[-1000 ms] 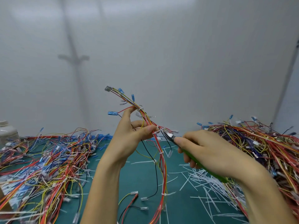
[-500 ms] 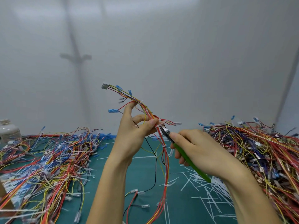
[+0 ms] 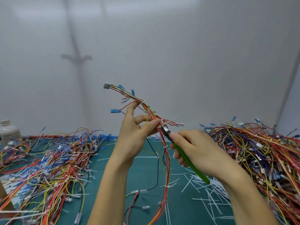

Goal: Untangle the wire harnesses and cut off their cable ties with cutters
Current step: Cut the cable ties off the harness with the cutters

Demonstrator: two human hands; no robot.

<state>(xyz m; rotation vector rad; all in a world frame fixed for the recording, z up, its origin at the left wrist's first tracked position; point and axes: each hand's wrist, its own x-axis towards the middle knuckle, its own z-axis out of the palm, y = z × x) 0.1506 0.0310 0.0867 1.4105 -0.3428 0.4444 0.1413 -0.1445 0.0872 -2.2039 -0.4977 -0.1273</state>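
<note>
My left hand [image 3: 138,132] holds up a wire harness [image 3: 167,161] of red, yellow and orange wires, pinching the bundle between thumb and fingers. Blue terminals and a grey connector [image 3: 107,86] fan out above the hand. The rest of the harness hangs down to the green mat. My right hand [image 3: 196,150] grips green-handled cutters [image 3: 188,159]. Their jaws sit at a white cable tie [image 3: 163,125] on the bundle, right beside my left thumb. More white ties [image 3: 165,146] ring the hanging part lower down.
A heap of tangled harnesses [image 3: 48,159] covers the mat's left side, another heap [image 3: 259,153] the right. Cut white tie pieces [image 3: 209,197] litter the green mat [image 3: 146,172] near the right forearm. A plastic bottle [image 3: 8,132] stands at far left. A white wall closes the back.
Both hands have shifted slightly left and closer together. The cutter jaws have moved up along the bundle to the tie next to my left thumb.
</note>
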